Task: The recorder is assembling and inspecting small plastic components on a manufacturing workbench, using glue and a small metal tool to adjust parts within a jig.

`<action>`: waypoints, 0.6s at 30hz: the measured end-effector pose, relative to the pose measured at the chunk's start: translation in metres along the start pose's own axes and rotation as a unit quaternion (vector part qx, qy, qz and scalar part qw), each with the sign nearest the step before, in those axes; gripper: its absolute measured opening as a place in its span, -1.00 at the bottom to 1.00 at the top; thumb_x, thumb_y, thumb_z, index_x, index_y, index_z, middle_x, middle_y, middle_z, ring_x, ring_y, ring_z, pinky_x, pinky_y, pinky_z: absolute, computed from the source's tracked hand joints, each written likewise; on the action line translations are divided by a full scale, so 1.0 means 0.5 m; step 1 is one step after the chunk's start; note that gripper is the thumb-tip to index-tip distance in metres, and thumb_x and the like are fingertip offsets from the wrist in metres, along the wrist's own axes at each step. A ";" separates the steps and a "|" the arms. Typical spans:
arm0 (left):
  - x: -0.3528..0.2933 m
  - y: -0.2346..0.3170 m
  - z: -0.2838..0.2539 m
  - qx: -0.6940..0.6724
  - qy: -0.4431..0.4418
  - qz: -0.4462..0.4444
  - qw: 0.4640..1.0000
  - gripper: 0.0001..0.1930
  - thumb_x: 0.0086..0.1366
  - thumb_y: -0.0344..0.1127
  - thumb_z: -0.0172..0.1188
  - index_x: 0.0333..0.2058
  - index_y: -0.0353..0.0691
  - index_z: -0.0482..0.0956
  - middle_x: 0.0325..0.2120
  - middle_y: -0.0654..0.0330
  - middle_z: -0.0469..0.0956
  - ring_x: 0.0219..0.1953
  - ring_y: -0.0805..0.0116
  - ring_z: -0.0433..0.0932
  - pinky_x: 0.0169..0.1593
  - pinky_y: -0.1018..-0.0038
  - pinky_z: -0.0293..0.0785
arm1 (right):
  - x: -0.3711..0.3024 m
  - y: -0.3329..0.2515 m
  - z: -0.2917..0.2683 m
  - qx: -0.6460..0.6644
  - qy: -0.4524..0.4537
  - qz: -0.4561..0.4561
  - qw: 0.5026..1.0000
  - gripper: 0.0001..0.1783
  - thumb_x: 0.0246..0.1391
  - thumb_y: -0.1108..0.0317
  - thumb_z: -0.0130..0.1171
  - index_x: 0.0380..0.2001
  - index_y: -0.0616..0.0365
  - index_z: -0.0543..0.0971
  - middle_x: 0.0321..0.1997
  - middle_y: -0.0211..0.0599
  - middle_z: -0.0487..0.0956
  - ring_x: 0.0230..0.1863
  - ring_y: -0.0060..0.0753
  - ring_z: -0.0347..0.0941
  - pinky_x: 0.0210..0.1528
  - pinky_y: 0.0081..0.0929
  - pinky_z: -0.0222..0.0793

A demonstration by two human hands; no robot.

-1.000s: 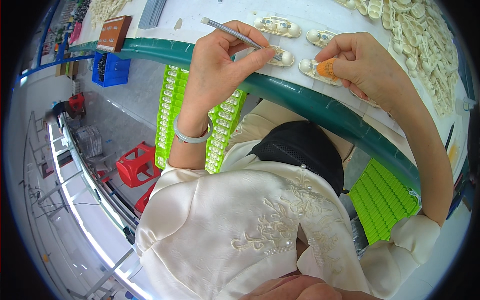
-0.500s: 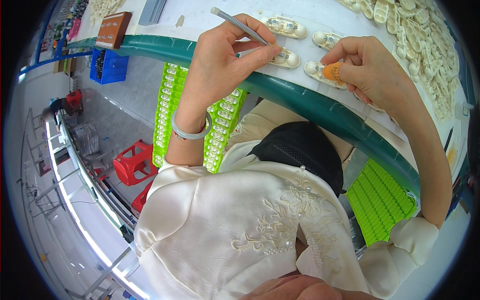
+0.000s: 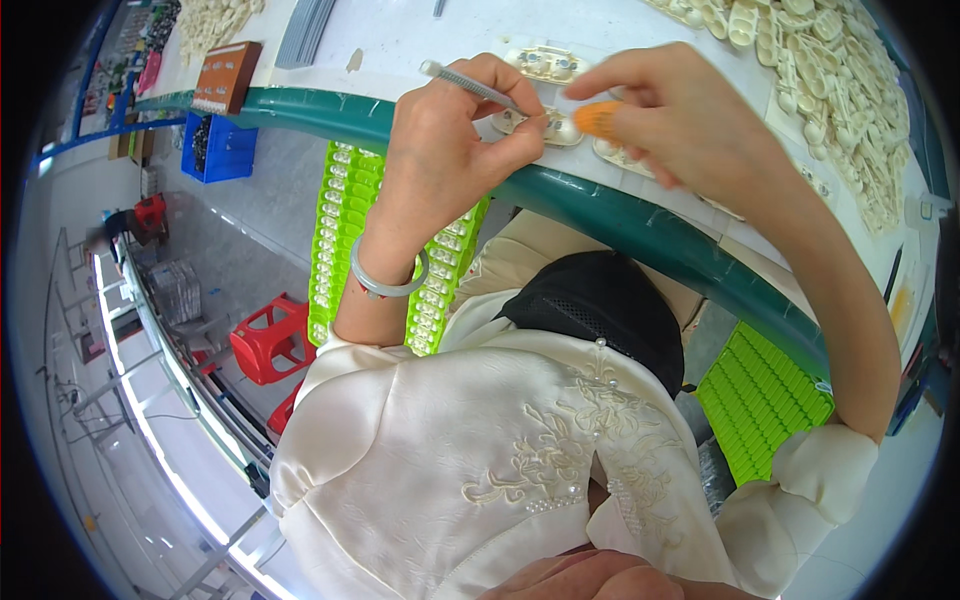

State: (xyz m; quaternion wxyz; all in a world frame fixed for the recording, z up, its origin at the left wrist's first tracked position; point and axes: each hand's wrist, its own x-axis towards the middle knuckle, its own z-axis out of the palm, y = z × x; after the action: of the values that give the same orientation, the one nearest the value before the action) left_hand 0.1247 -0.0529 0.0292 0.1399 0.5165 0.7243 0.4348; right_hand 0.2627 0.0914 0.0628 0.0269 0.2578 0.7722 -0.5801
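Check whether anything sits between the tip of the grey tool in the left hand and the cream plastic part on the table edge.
Nothing visible does. The left hand holds the grey tool with its tip down at the cream part. The right hand, an orange cover on one finger, is right beside that part, not across the tool's path.

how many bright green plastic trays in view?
3: two long bright green plastic trays hang side by side below the table edge, left and right, partly behind the left forearm; a third lower right. More may be hidden.

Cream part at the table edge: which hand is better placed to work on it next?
Left, probably. The left hand holds the thin grey tool, tip at the cream part; the right hand pinches something orange beside it.
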 end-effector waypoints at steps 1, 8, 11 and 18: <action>0.003 -0.001 0.003 0.000 -0.003 0.003 1.000 -0.88 -0.05 -0.41 0.26 -0.49 -0.26 0.53 -0.51 0.19 0.57 -0.46 0.29 0.59 -0.22 0.50 0.53 | 0.013 0.000 0.010 -0.011 -0.007 -0.014 1.000 -0.73 -0.08 0.39 0.13 -0.27 0.30 0.58 -0.66 -0.29 0.48 -0.73 -0.54 0.36 -0.66 -0.57 0.29; 0.007 -0.004 0.003 0.027 -0.010 0.041 0.999 -0.88 -0.07 -0.46 0.26 -0.50 -0.29 0.52 -0.53 0.21 0.56 -0.50 0.37 0.57 -0.32 0.55 0.51 | 0.038 0.009 0.030 -0.028 -0.002 -0.022 0.999 -0.80 -0.13 0.38 0.12 -0.44 0.29 0.59 -0.68 -0.25 0.49 -0.74 -0.50 0.39 -0.63 -0.53 0.33; 0.003 -0.024 -0.006 -0.062 0.000 -0.019 0.998 -0.90 -0.04 -0.48 0.26 -0.50 -0.32 0.51 -0.52 0.22 0.57 -0.52 0.48 0.55 -0.37 0.61 0.49 | 0.044 0.009 0.039 -0.022 0.001 -0.019 1.000 -0.82 -0.15 0.36 0.14 -0.52 0.28 0.57 -0.71 -0.28 0.48 -0.76 -0.53 0.37 -0.65 -0.56 0.30; -0.008 -0.008 -0.034 -0.199 0.052 -0.130 0.970 -0.87 0.06 -0.47 0.27 -0.41 -0.37 0.53 -0.50 0.22 0.58 -0.46 0.56 0.55 -0.36 0.68 0.49 | 0.062 -0.002 0.039 -0.095 0.004 -0.038 0.995 -0.76 -0.25 0.28 0.23 -0.61 0.28 0.53 -0.72 -0.30 0.47 -0.75 -0.52 0.36 -0.65 -0.55 0.28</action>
State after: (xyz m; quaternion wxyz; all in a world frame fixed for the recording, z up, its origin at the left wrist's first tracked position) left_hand 0.1129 -0.0647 0.0351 0.2570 0.3562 0.6908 0.5744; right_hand 0.2303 0.0847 0.0468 0.0261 0.2270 0.8329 -0.5040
